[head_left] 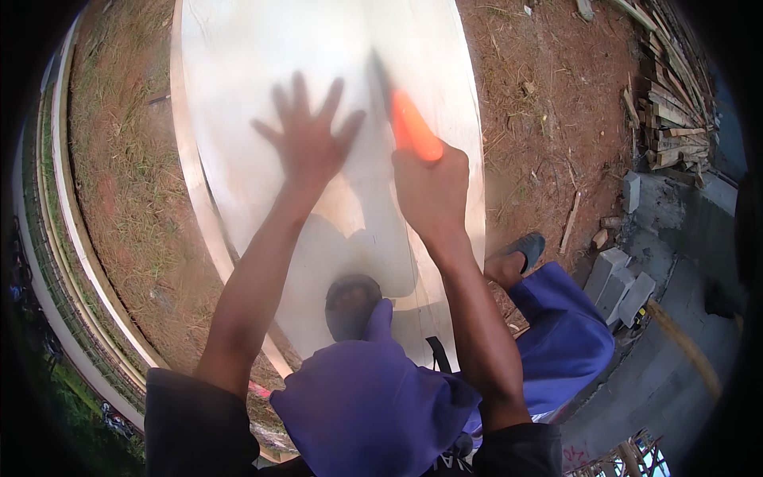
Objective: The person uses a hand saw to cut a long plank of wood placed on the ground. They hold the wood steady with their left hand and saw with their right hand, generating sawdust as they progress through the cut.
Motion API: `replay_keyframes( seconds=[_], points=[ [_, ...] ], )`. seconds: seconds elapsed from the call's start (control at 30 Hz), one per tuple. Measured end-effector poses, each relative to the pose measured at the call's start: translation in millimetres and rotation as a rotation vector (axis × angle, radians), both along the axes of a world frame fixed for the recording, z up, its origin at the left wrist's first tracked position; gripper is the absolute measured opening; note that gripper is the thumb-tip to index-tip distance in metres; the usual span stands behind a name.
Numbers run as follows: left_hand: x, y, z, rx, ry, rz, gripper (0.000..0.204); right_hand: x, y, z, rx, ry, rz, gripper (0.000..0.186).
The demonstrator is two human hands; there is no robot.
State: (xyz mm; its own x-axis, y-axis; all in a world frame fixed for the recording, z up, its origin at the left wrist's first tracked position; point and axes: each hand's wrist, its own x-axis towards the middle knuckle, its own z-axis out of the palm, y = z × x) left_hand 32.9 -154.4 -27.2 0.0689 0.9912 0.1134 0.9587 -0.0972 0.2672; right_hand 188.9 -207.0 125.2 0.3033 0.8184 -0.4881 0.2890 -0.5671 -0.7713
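A pale, wide wooden sheet stretches away in front of me. My left hand lies on it palm down with fingers spread, holding nothing. My right hand is closed round the orange handle of a handsaw, right of my left hand. The saw's dark blade points away from me along the sheet and looks blurred. A thin dark line runs down the sheet from near the saw toward me. How deep the blade sits in the wood I cannot tell.
One foot in a dark shoe rests on the sheet; my other shoe is on the soil at right. Stacked timber offcuts and grey blocks lie further right. Dry grass and long pale rails are at left.
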Motion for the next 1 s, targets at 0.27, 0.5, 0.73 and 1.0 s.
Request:
replay_keyframes(
  seconds=[0.27, 0.5, 0.73, 1.0],
  points=[
    [0, -4, -2, -0.005, 0.057, 0.009, 0.065, 26, -146, 90, -0.026, -0.051, -0.067, 0.007],
    [-1, -9, -2, -0.04, 0.017, 0.0, 0.064, 2, 21, 2, -0.02, 0.096, 0.006, 0.019],
    [-5, -6, -1, 0.034, 0.037, 0.017, 0.061, 43, -182, 107, -0.093, -0.099, 0.084, 0.028],
    [6, -1, 1, -0.005, 0.01, -0.017, 0.062, -1, 48, -16, -0.007, 0.013, -0.019, 0.02]
  ],
)
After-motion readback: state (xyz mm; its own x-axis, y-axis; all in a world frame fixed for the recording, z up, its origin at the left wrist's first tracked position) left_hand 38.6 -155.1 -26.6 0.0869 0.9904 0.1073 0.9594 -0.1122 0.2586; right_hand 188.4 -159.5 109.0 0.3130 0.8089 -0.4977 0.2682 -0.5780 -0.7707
